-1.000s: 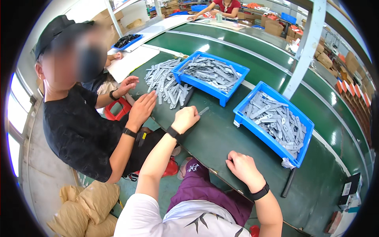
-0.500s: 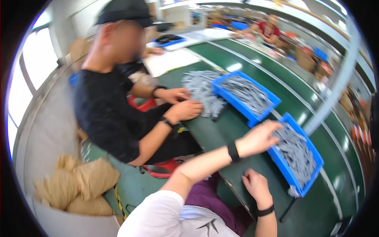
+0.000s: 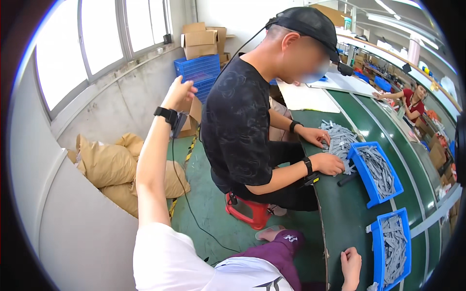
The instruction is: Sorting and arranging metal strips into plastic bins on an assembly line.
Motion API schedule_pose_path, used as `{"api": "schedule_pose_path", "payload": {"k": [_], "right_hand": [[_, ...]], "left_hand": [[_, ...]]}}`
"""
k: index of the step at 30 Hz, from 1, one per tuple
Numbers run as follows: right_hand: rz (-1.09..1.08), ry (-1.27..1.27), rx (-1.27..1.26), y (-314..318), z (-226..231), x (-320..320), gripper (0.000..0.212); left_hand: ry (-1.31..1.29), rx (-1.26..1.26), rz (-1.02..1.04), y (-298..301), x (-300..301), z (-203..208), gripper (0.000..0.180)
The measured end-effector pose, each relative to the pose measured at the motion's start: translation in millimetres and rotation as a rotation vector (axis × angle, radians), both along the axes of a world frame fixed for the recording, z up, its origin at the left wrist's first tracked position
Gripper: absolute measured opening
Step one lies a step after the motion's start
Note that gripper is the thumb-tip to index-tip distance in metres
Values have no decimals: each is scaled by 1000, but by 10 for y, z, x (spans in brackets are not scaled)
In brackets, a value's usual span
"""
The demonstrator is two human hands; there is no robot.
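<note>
My left hand (image 3: 181, 92) is stretched far out to the left at the end of a raised arm. Its fingers are apart, and I see nothing held in them. Behind it stand stacked blue plastic crates (image 3: 199, 68). Close to the workbench's near edge, my right hand (image 3: 351, 264) rests with curled fingers and nothing visible in it. To its right lies a blue bin (image 3: 407, 242) full of grey flat strips (image 3: 394, 247). Another blue bin (image 3: 371, 189) with similar strips stands farther off.
A co-worker in a black shirt (image 3: 238, 131) sits on a red stool (image 3: 247, 211), both hands at a pile of grey strips (image 3: 340, 138). Brown sacks (image 3: 109, 165) lie by the left wall. A cable (image 3: 189, 208) hangs to the green floor. Cardboard boxes (image 3: 200, 41) stand behind.
My left hand has left the nearer bin and swung far to the left, toward the crates. My view has turned left. My right hand stays by the bench's near edge.
</note>
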State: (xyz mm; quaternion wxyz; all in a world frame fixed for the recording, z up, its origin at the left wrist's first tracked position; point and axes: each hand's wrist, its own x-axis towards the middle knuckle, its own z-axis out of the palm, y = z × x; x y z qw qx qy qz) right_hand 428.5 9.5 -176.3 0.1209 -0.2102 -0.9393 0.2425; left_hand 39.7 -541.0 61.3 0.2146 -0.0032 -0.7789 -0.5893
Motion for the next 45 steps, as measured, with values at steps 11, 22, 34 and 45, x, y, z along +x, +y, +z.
{"api": "schedule_pose_path", "payload": {"k": [11,22,34,45], "right_hand": [[19,24,100,4,-68,9,13],[19,15,119,-61,5,6,13],[18,11,133,-61,5,-20,14],[7,-13,147,-88,13,27,13]], "left_hand": [[-780,-458,-1449,1322,2182,-2097,45],[65,-1040,-1339,3070,2729,-4200,43],[35,-1147,-1210,3521,2490,-4436,62],[-17,-1171,-1403,3828,2364,-4650,64]]}}
